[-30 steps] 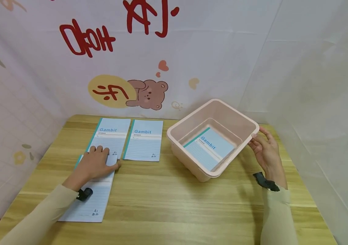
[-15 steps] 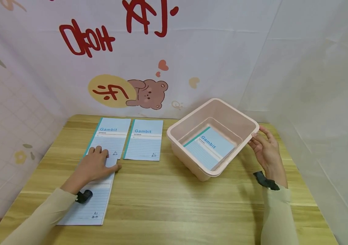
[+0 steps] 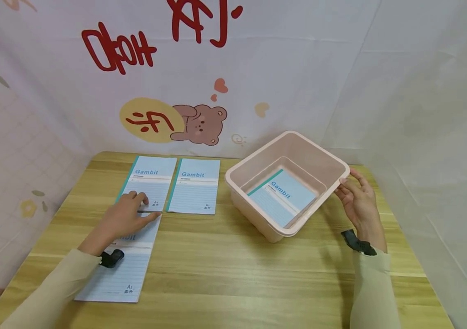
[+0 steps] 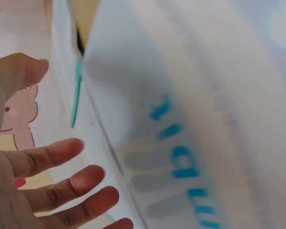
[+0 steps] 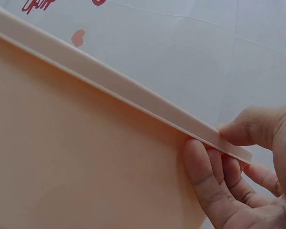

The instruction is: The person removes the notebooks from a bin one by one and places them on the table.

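My left hand (image 3: 126, 219) hovers over the top end of the near notebook (image 3: 126, 269), thumb apart from the relaxed fingers. In the left wrist view its fingers (image 4: 88, 179) are spread beside the notebook's pale cover (image 4: 133, 95), with nothing between them. Behind the near notebook lies another blue Gambit notebook (image 3: 151, 176), its lower edge close to the near one's top. My right hand (image 3: 358, 201) pinches the right corner of a pale pink plastic basin (image 3: 254, 214), thumb on the rim (image 5: 148, 105) and fingers beneath it. One notebook (image 3: 284, 196) lies in the basin.
A further notebook (image 3: 194, 185) lies to the left of the basin at the back of the wooden table (image 3: 233, 283). A white printed curtain (image 3: 291, 59) rises behind the table, and plain pale sheeting (image 3: 434, 137) hangs along the right side.
The near notebook has slid slightly toward the person. My left fingers have lifted off and spread a little from the thumb. My right hand keeps its grip on the basin rim.
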### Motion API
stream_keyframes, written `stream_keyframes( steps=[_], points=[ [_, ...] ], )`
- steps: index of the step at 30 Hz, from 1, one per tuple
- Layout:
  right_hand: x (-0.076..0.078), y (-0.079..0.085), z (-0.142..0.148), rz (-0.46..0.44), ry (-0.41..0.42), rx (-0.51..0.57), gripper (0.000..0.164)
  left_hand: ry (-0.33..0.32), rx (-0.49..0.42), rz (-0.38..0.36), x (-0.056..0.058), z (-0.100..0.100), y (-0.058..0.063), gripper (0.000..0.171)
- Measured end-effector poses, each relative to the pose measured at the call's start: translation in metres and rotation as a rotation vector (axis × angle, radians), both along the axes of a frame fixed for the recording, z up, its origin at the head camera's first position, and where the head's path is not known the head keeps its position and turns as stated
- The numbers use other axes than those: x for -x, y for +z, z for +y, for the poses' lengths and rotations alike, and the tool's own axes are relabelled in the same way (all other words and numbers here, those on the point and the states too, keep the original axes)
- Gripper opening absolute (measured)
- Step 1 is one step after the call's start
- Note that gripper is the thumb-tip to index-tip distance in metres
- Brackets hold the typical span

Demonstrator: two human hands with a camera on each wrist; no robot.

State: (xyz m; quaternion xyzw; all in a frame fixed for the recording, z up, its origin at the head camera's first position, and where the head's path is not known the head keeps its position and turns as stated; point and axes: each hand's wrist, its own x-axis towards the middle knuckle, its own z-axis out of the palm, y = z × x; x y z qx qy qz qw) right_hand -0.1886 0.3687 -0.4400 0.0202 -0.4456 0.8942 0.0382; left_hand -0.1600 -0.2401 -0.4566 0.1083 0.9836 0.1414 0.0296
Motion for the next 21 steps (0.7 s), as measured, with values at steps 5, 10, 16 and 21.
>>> stream_keyframes(
  steps=[5, 10, 16, 21],
  points=[
    [-0.002, -0.001, -0.001, -0.009, -0.005, -0.005, 0.048, -0.012, -0.030, 0.010, 0.007, 0.006, 0.009, 0.051],
    [-0.004, -0.001, 0.000, -0.023, -0.006, -0.001, 0.048, -0.043, -0.074, 0.014, 0.019, 0.020, 0.019, 0.052],
    [-0.001, 0.001, -0.001, 0.004, 0.009, 0.013, 0.050, -0.069, -0.130, 0.059, 0.034, 0.050, 0.036, 0.057],
    [0.001, 0.001, -0.002, 0.011, 0.014, 0.030, 0.051, -0.123, -0.174, 0.125, 0.045, 0.077, 0.051, 0.064]
  ],
)
